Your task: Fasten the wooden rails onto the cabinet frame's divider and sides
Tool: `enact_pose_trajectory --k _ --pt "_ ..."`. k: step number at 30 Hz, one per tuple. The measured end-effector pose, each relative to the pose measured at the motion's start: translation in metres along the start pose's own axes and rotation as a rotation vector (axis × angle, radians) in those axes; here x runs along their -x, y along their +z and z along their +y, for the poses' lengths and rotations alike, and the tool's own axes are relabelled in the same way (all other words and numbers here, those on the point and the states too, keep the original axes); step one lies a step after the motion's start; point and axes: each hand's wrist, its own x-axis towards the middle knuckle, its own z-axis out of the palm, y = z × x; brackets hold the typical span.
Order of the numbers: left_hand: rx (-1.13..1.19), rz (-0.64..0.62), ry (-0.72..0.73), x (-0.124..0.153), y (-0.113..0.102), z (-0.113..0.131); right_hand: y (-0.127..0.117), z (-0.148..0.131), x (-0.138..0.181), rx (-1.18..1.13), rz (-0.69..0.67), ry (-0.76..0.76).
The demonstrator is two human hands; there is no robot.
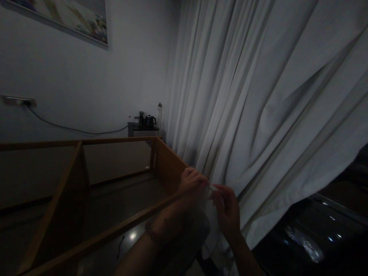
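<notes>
Grip: both hands meet at the curtain's (258,96) near edge; the left hand (192,183) has its fingers curled shut, the right hand (227,211) pinches thumb to fingertips. Something small and pale sits between them, too dim to name.
Curtain: hangs straight ahead and to the right, its edge touching both sets of fingertips.
Long axis: folds run top to bottom, slanting down toward the hands.
Nearer hand: left reaches further in, over the frame (169,165); right sits lower, closer to the body.
Cloth: pale grey, thin, matte, in deep soft pleats.
Frame: open wooden box with bare orange-brown boards and a divider, lying just left of the hands.
Beyond: dark kettle (150,121) on a small stand by the wall, well apart.
</notes>
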Motion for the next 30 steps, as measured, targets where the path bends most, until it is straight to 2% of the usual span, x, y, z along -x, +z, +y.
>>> enact_pose_trajectory --k 3,10,19,26,30 --pt "-0.007 -0.005 0.004 0.0 0.002 -0.002 0.0 0.002 0.001 -0.031 -0.022 -0.026" --pt "0.014 0.026 0.027 -0.001 0.006 -0.006 -0.011 0.015 -0.008 -0.074 -0.184 -0.26" --pt "-0.017 0.052 0.023 -0.002 0.008 -0.007 -0.019 0.026 -0.018 -0.112 -0.287 -0.371" --pt "0.064 0.058 0.054 0.0 0.008 -0.006 -0.015 0.028 -0.028 -0.145 -0.273 -0.443" --pt "0.082 0.039 0.042 0.002 0.002 0.001 -0.002 0.026 -0.027 -0.263 -0.154 -0.376"
